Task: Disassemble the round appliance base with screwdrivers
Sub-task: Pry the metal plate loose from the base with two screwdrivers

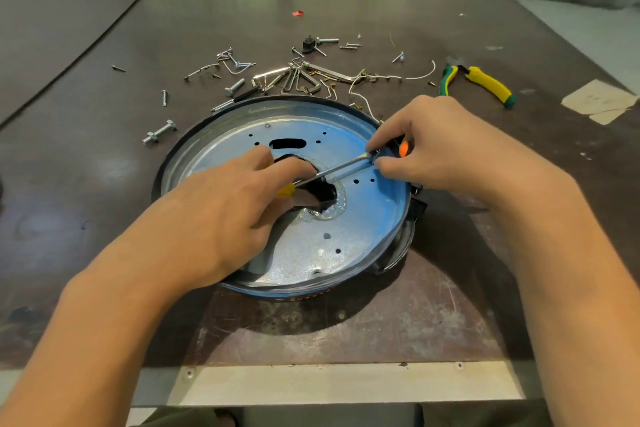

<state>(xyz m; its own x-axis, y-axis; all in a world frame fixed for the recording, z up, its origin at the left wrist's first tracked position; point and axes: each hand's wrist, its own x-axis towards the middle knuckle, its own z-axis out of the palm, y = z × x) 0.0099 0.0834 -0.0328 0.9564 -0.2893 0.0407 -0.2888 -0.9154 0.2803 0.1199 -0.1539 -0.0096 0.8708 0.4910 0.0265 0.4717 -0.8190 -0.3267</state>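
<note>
The round appliance base (349,246), a shallow metal dish with a blue sheen and a dark rim, lies flat on the table in front of me. A ragged central hole (320,192) is cut in its plate. My left hand (232,208) rests on the plate and grips a yellow-handled screwdriver (286,189), fingers reaching to the hole's edge. My right hand (446,146) pinches an orange-and-black-handled screwdriver (401,148) near the base's right rim. The metal shafts (341,168) lie close together, slanting across the hole between my hands.
Behind the base lie several loose screws, bolts (160,132), bent metal clips (301,78) and white wire (420,74). Yellow-and-green pliers (485,81) sit at the back right, near patches of paper tape (597,99). The table's front edge (339,381) is close to me.
</note>
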